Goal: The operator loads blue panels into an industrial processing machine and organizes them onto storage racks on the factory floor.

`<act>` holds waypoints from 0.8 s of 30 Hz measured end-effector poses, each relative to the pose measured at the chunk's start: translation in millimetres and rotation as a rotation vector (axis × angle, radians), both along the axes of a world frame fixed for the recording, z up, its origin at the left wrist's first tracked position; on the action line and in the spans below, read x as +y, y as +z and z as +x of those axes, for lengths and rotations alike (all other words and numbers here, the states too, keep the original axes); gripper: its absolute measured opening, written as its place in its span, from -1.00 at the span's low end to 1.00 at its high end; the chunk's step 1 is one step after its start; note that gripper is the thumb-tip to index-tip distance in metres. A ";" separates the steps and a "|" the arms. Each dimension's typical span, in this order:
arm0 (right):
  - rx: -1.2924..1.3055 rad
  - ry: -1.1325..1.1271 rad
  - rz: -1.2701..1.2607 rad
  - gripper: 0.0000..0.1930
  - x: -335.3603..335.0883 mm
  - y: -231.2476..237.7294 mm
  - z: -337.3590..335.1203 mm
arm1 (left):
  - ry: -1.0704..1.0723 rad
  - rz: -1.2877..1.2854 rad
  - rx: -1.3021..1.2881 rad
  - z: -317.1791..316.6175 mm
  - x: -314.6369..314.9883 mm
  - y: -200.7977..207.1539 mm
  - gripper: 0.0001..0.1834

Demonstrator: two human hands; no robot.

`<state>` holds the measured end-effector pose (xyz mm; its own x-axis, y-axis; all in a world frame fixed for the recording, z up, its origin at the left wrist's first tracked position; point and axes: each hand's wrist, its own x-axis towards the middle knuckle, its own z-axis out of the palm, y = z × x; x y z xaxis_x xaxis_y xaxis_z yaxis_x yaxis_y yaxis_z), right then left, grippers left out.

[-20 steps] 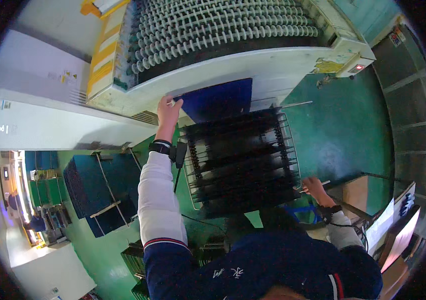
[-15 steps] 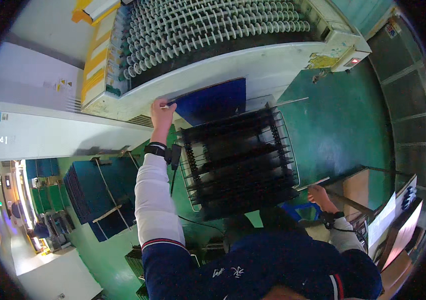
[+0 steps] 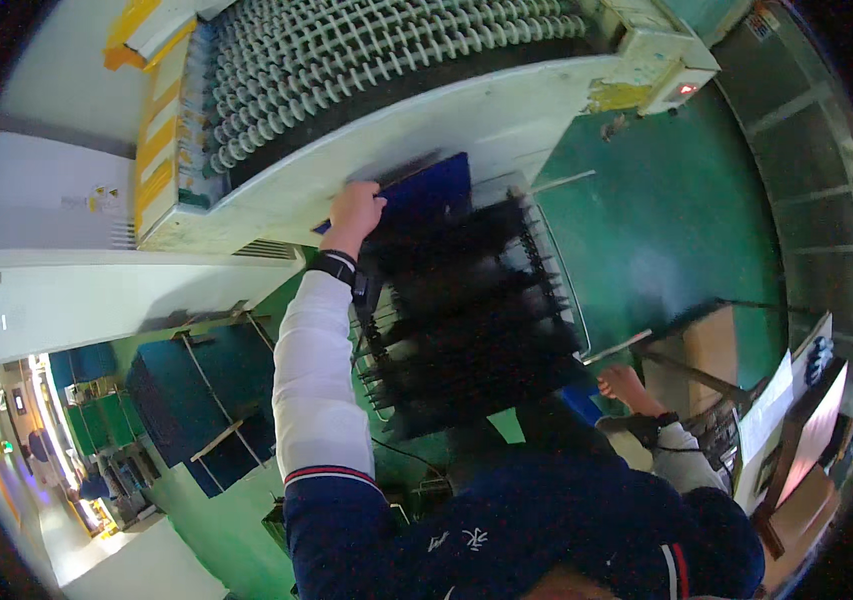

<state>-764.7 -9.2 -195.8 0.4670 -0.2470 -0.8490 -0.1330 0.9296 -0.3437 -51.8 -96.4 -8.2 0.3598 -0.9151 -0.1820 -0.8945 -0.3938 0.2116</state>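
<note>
My left hand (image 3: 357, 210) is closed on the upper edge of a dark blue panel (image 3: 434, 193), which stands tilted between the white machine and the rack. A sliver of the panel shows to the left of my fingers. Below it stands a black slotted rack (image 3: 476, 325) in a wire frame, with dark slats across it, blurred. My right hand (image 3: 623, 387) is off to the right, its fingers curled, apart from a metal rod (image 3: 616, 347) that juts from the rack's near right corner. I see nothing in that hand.
A roller conveyor (image 3: 386, 70) on a white machine body (image 3: 506, 110) spans the far side. At left are a white cabinet (image 3: 126, 300) and a rack of dark teal panels (image 3: 196, 385). Boards and cartons (image 3: 701, 360) stand at right on the green floor (image 3: 656, 210).
My left hand has moved right along the panel's edge, and the panel has tilted more. My right hand has drawn slightly back from the rod. The whole view has shifted a little.
</note>
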 end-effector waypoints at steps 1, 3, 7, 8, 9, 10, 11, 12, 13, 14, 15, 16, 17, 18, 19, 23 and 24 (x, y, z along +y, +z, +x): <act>-0.019 -0.107 0.140 -0.75 -4.1 1.7 -3.7 | -0.025 -0.049 -0.018 -6.2 -4.2 -2.1 -0.73; -0.060 -0.332 0.417 -0.77 -18.3 9.2 -1.7 | -0.077 -0.147 -0.050 -10.8 -5.2 1.1 -0.75; 0.310 0.186 -0.569 -0.78 -55.2 74.3 30.0 | -0.094 -0.295 -0.055 -3.7 14.3 33.3 -0.80; 0.370 0.216 -0.688 -0.79 -64.4 102.2 44.7 | -0.081 -0.304 -0.076 -7.3 20.2 58.3 -0.81; 0.421 0.254 -0.819 -0.81 -76.9 130.1 63.2 | -0.087 -0.306 -0.102 -5.8 32.7 77.4 -0.81; 0.473 0.282 -0.954 -0.82 -83.3 156.4 81.7 | -0.100 -0.312 -0.129 -4.1 42.8 95.9 -0.82; 0.454 0.294 -1.054 -0.83 -89.2 181.8 101.5 | -0.108 -0.325 -0.163 -3.8 53.1 117.8 -0.83; 0.438 0.304 -1.156 -0.83 -93.3 206.1 120.6 | -0.124 -0.303 -0.182 -8.4 62.4 141.7 -0.84; 0.417 0.313 -1.259 -0.84 -95.0 226.2 138.7 | -0.128 -0.336 -0.194 -11.5 74.8 161.5 -0.84; 0.351 0.341 -1.302 -0.83 -94.4 243.5 155.8 | -0.129 -0.371 -0.207 -14.4 88.7 179.5 -0.85; 0.282 0.370 -1.344 -0.83 -91.4 258.6 173.5 | -0.129 -0.403 -0.221 -16.8 103.1 198.3 -0.85; 0.221 0.394 -1.381 -0.83 -87.6 270.7 188.8 | -0.114 -0.398 -0.219 -22.4 114.3 221.4 -0.86; 0.115 0.437 -1.362 -0.82 -84.1 280.0 203.4 | -0.092 -0.387 -0.210 -29.7 128.7 245.1 -0.87; 0.009 0.490 -1.332 -0.81 -77.2 287.8 215.4 | -0.064 -0.369 -0.195 -37.7 146.5 265.7 -0.88; -0.104 0.550 -1.289 -0.81 -66.8 293.5 224.6 | -0.070 -0.438 -0.225 -44.1 169.3 285.0 -0.89; -0.317 0.868 -1.444 -0.75 -38.9 294.4 255.4 | 0.235 -0.550 -0.271 -83.4 270.7 347.0 -0.88; -0.356 0.902 -1.504 -0.73 -33.9 287.7 260.2 | 0.215 -0.610 -0.366 -94.9 293.5 357.8 -0.87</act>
